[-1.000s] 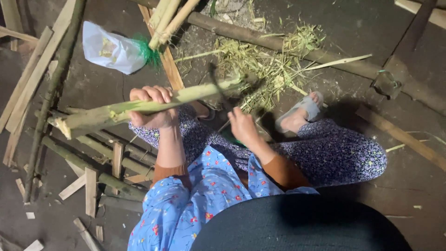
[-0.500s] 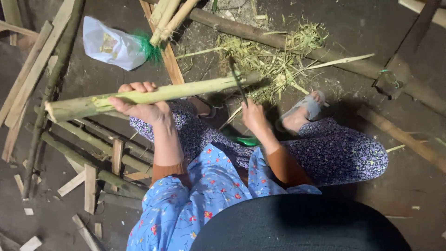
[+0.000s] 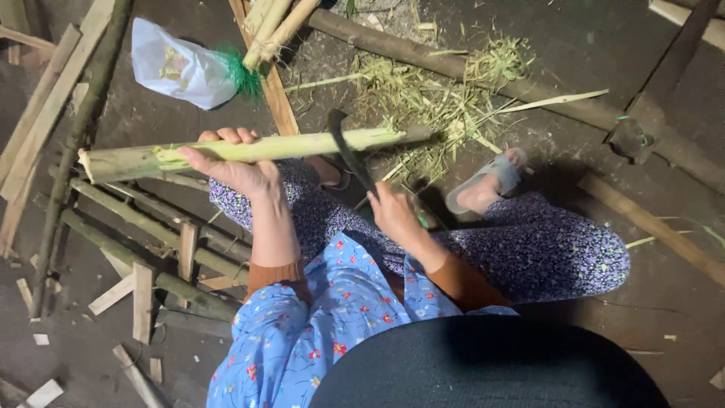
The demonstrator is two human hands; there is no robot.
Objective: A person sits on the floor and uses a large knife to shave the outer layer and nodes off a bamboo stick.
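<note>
Bamboo stalk (image 3: 249, 151) across left hand (image 3: 234, 170); right hand (image 3: 393, 211) grips sickle (image 3: 347, 151).

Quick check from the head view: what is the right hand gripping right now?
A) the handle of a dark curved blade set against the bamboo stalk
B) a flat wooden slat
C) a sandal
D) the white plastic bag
A: the right hand grips the dark curved blade, which crosses the bamboo stalk that the left hand supports.

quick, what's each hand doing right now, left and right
Left hand: closed under the long pale green bamboo stalk, holding it level.
Right hand: closed on the handle of the dark curved blade, which lies against the stalk.
</note>
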